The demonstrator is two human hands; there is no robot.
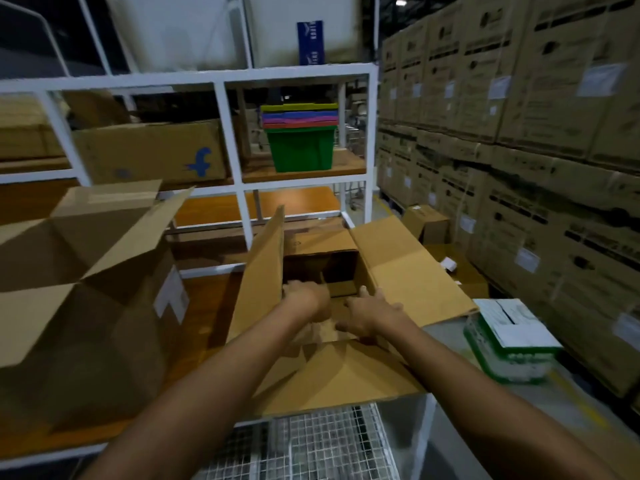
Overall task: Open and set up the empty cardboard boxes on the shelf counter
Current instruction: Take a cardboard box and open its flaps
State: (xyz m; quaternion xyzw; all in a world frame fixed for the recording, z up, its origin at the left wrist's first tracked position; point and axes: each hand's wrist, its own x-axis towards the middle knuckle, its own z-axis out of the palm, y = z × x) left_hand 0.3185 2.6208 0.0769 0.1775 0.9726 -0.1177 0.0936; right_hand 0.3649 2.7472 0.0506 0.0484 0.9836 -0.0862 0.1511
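Observation:
An open cardboard box point(398, 268) stands on the wooden shelf counter point(204, 292) in front of me, its four top flaps spread outward. Both my arms reach down into it. My left hand point(304, 297) is inside near the left wall, fingers curled downward; what it touches is hidden. My right hand point(367, 315) lies flat with its fingers pointing into the box interior, over crumpled brown paper at the bottom. A second, larger opened cardboard box point(79, 271) stands to the left on the same counter, flaps raised.
A white metal shelf frame point(235, 188) rises behind the counter, holding a printed carton point(152, 152) and stacked coloured crates point(301, 143). A wall of stacked cartons point(519, 133) fills the right side. A green-and-white package point(509, 337) sits at right. Wire mesh point(311, 445) lies below.

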